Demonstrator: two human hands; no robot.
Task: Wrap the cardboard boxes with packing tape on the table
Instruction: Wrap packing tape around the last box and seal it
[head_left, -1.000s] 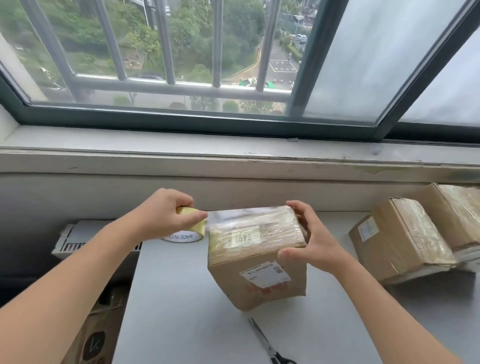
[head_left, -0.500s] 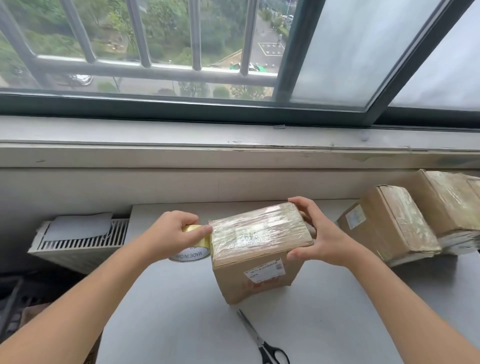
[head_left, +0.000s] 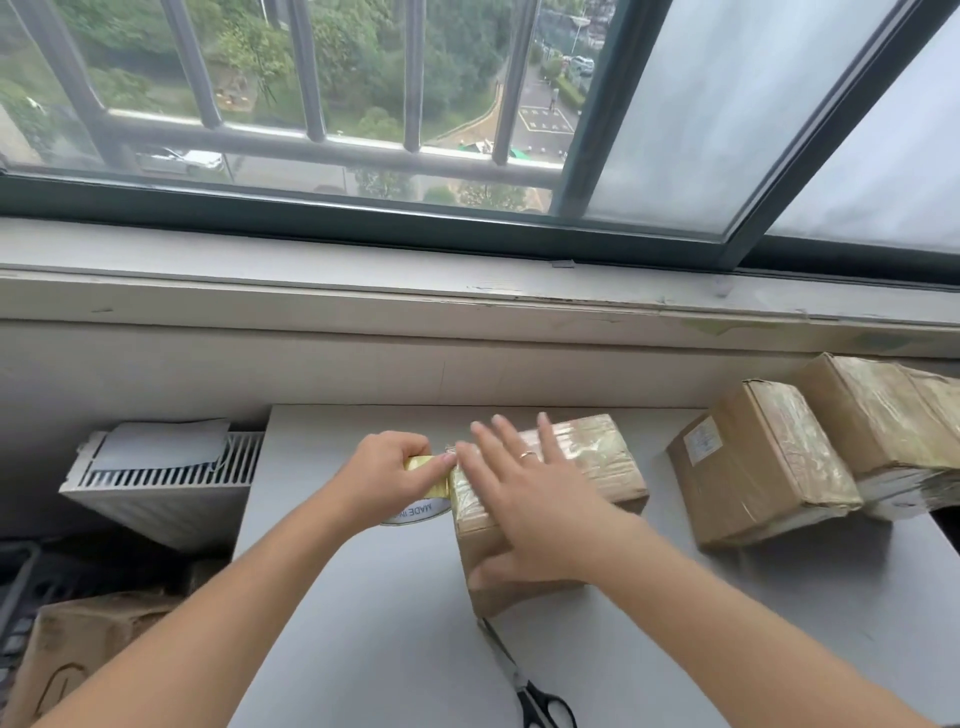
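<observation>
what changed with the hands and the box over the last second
The right hand let go of the box's right side and now lies flat and open across the top of the cardboard box, fingers spread toward the tape end. The left hand stayed gripping the tape roll against the box's left edge. The scissors and the two wrapped boxes on the right did not move.

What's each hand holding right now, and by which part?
Left hand grips the yellow packing tape roll around its rim. Right hand lies open and flat on the taped brown cardboard box, grasping nothing.
</observation>
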